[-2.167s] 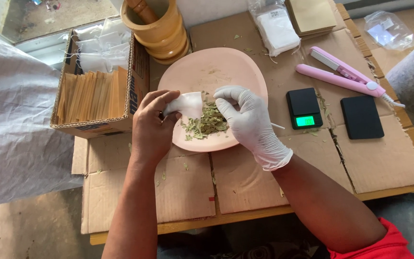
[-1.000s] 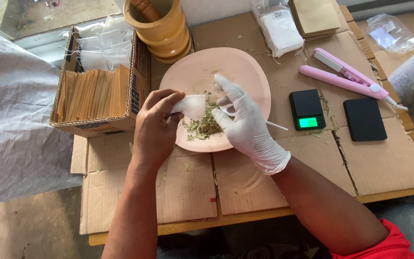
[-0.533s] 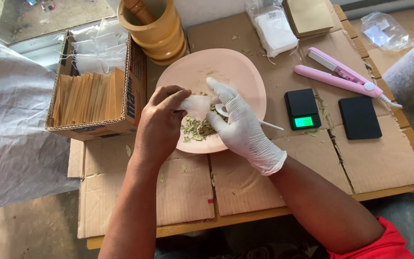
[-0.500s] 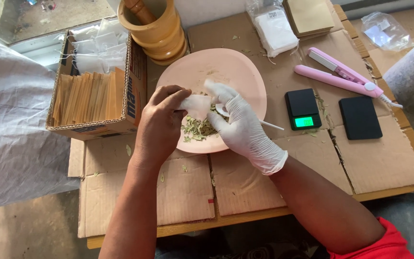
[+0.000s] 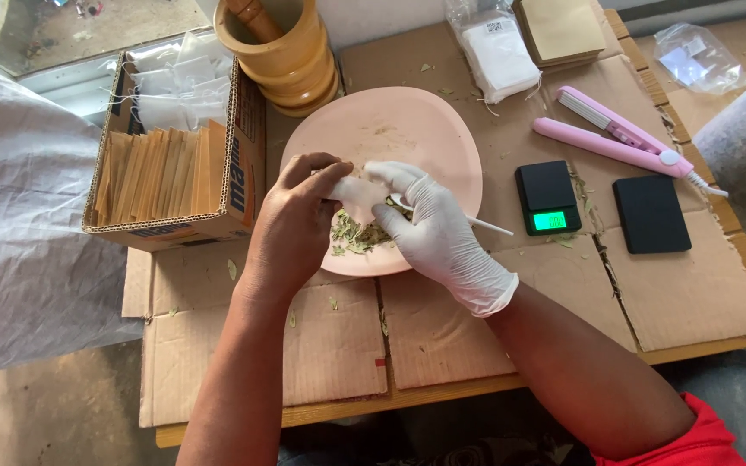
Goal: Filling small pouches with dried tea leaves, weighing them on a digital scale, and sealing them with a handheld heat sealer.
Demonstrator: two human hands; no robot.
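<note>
Both your hands met over the pink plate (image 5: 407,121): your bare left hand (image 5: 291,229) had its fingers curled shut, pinching a small white bag (image 5: 354,190) by its edge, and your gloved right hand (image 5: 438,233) was closed on the bag's other side, with a thin white stick (image 5: 489,226) poking out past the glove toward the scale. That little bag sat right between your two hands, held just above a heap of dried green leaves (image 5: 357,236) lying on the near part of the plate. To your left stood a cardboard box (image 5: 243,164) packed with upright tan envelopes (image 5: 161,173), and behind the plate a wooden mortar (image 5: 282,52) with its pestle inside. Off to your right, on the cardboard-covered table (image 5: 692,293), lay a small black scale (image 5: 547,197) with a lit green display, a black lid (image 5: 651,214) beside it, and a pink heat sealer (image 5: 619,142) farther back.
</note>
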